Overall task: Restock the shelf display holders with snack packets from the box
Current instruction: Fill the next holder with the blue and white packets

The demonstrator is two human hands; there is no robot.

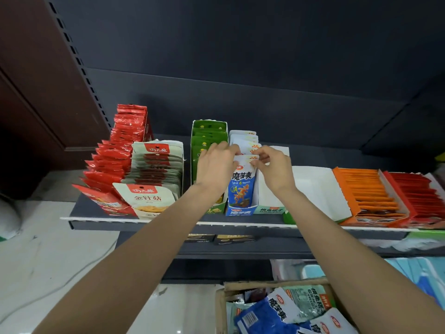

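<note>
A blue-and-white snack packet [242, 186] stands at the front of a blue display holder [240, 212] on the dark shelf [168, 224]. My left hand [215, 166] pinches its top left corner. My right hand [273, 168] pinches its top right corner. Several more white packets [244, 141] are lined up behind it in the same holder. Below, at the bottom of the view, a cardboard box [220, 307] holds loose blue and green packets [272, 314].
Left of the blue holder stand a green holder [207, 133], a row of pale packets [154, 169] and a row of red packets [115, 155]. To the right are a near-empty white holder [272, 196], an empty white tray [317, 186], an orange tray [363, 189] and a red tray [414, 191].
</note>
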